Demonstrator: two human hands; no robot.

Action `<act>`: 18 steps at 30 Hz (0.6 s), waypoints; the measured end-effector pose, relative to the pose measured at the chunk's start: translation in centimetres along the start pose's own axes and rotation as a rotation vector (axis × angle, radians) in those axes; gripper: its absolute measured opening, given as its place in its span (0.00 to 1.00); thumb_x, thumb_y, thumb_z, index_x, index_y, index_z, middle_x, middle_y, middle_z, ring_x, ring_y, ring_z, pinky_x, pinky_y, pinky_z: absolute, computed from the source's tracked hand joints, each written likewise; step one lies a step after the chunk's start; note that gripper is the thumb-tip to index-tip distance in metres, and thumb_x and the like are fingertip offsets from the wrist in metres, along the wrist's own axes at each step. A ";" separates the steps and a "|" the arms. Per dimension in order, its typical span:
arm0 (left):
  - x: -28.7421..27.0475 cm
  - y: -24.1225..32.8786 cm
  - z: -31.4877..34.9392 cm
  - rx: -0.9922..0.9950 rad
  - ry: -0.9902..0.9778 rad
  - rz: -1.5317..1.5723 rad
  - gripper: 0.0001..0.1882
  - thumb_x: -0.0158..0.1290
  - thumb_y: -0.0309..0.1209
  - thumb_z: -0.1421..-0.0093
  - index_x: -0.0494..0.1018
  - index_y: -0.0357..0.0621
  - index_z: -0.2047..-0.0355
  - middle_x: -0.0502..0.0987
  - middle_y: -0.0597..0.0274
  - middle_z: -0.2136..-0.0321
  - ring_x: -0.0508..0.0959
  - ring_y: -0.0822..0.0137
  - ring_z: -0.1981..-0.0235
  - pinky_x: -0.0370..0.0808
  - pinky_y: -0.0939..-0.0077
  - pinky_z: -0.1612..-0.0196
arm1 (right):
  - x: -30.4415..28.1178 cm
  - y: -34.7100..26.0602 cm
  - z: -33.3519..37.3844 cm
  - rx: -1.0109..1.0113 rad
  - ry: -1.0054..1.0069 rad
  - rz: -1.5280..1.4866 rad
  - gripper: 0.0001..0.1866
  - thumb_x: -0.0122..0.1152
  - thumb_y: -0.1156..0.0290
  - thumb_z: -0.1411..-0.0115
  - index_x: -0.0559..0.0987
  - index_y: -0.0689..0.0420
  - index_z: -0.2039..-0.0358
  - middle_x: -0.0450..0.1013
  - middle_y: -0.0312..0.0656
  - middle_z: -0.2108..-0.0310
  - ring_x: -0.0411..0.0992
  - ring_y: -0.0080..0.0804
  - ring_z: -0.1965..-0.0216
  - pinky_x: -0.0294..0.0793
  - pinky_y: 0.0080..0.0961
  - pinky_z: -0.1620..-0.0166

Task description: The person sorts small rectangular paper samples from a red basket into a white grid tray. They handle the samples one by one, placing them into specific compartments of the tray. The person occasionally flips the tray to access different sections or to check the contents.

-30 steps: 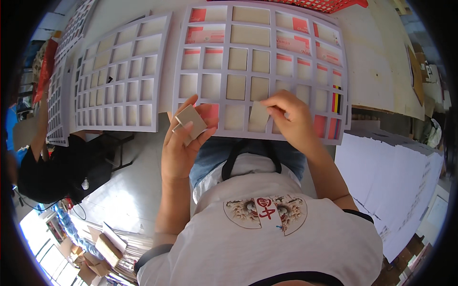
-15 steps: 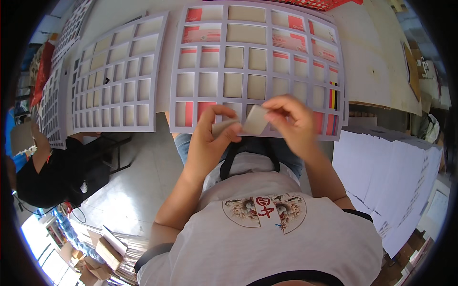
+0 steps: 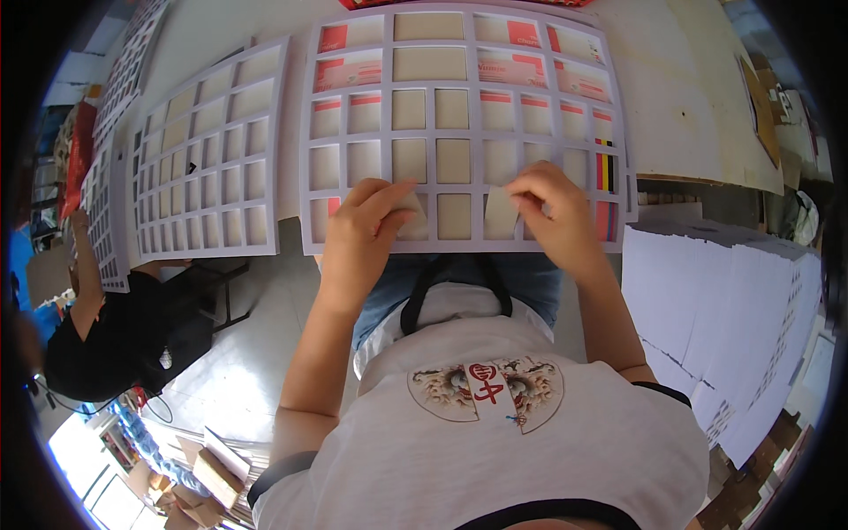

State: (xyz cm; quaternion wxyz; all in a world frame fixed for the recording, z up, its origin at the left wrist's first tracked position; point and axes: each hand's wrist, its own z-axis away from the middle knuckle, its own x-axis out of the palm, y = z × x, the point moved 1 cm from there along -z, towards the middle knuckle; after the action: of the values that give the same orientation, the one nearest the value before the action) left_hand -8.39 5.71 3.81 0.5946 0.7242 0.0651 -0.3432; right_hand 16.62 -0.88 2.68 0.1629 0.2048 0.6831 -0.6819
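In front of me lies a pale lilac frame (image 3: 429,150) divided into rows of rectangular compartments. My left hand (image 3: 364,225) pinches a small beige card (image 3: 415,217) over the nearest row, left of the middle. Another beige card (image 3: 501,214) is tilted between the thumb and fingers of my right hand (image 3: 558,212), over the same row further right. Between the two hands a beige panel (image 3: 454,216) shows in its compartment. Similar beige panels fill the compartments above it, while pink-and-white printed pieces (image 3: 512,71) show in others. My fingers hide parts of the nearest row.
A second gridded frame (image 3: 281,146) lies to the left, with more beyond it. A co-worker in black (image 3: 132,331) is at the far left. White stacked sheets (image 3: 707,309) stand at the right. A red basket (image 3: 468,3) is at the far edge.
My hands have moved apart, the left one leftward and the right one slightly right, each with a beige card. The view has shifted a little. The co-worker's arm at the left has moved up.
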 end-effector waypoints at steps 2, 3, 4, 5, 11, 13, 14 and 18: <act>0.1 1.1 -0.1 -0.084 -0.058 -0.052 0.18 0.59 0.20 0.48 0.78 0.43 0.55 0.78 0.56 0.63 0.76 0.60 0.68 0.74 0.71 0.64 | 0.0 -0.1 0.5 -0.097 -0.066 0.130 0.10 0.62 0.82 0.47 0.78 0.63 0.62 0.69 0.41 0.58 0.70 0.32 0.63 0.71 0.26 0.60; 0.1 0.7 0.1 -0.017 -0.068 -0.109 0.19 0.60 0.21 0.48 0.77 0.44 0.54 0.77 0.56 0.60 0.75 0.59 0.64 0.73 0.68 0.61 | 0.0 0.1 0.9 -0.143 -0.107 0.194 0.12 0.64 0.80 0.47 0.78 0.63 0.61 0.68 0.42 0.56 0.70 0.34 0.61 0.71 0.28 0.58; 0.2 -0.4 0.4 0.050 -0.078 -0.166 0.21 0.60 0.22 0.49 0.77 0.45 0.52 0.76 0.56 0.56 0.75 0.57 0.61 0.73 0.66 0.58 | -0.1 0.1 1.2 -0.188 -0.150 0.258 0.14 0.65 0.78 0.48 0.78 0.63 0.59 0.67 0.43 0.54 0.69 0.36 0.59 0.71 0.31 0.56; 0.3 -0.9 0.6 0.117 -0.086 -0.223 0.23 0.61 0.23 0.49 0.76 0.46 0.51 0.75 0.55 0.53 0.74 0.55 0.57 0.73 0.63 0.55 | -0.3 -0.2 1.5 -0.215 -0.158 0.305 0.16 0.66 0.75 0.48 0.78 0.62 0.57 0.66 0.44 0.52 0.69 0.39 0.56 0.70 0.33 0.54; 0.6 -1.1 2.8 0.256 -0.244 -0.688 0.45 0.65 0.42 0.54 0.62 0.47 0.36 0.52 0.57 0.32 0.53 0.41 0.34 0.54 0.39 0.35 | -0.5 -0.6 3.6 -0.343 -0.198 0.625 0.28 0.69 0.59 0.50 0.77 0.57 0.50 0.66 0.47 0.48 0.64 0.48 0.46 0.65 0.43 0.45; 0.5 -1.3 2.6 0.276 -0.312 -0.746 0.48 0.64 0.45 0.53 0.57 0.44 0.34 0.51 0.57 0.30 0.50 0.43 0.32 0.47 0.36 0.34 | -0.9 -0.8 2.7 -0.392 -0.197 0.617 0.29 0.70 0.56 0.53 0.78 0.57 0.52 0.67 0.47 0.49 0.64 0.49 0.46 0.65 0.45 0.45; 0.5 -1.7 2.8 0.362 -0.305 -0.732 0.45 0.64 0.43 0.52 0.59 0.44 0.35 0.52 0.56 0.31 0.52 0.44 0.32 0.51 0.39 0.34 | -1.8 -1.0 1.3 -0.407 -0.246 0.551 0.28 0.70 0.56 0.52 0.78 0.57 0.53 0.67 0.47 0.48 0.64 0.48 0.45 0.64 0.45 0.45; 0.2 -2.9 2.4 0.434 -0.305 -0.401 0.30 0.61 0.34 0.47 0.70 0.44 0.43 0.61 0.53 0.35 0.62 0.51 0.35 0.63 0.53 0.37 | -6.4 -1.8 -5.7 -0.572 -0.158 0.392 0.19 0.68 0.59 0.46 0.79 0.56 0.59 0.69 0.46 0.50 0.65 0.48 0.46 0.62 0.45 0.43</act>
State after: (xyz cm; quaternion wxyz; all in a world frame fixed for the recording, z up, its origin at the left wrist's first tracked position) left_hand -10.76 4.33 1.18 0.3502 0.7470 0.0419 -0.5636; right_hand 21.55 4.50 7.57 0.3940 0.2246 0.7793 -0.4323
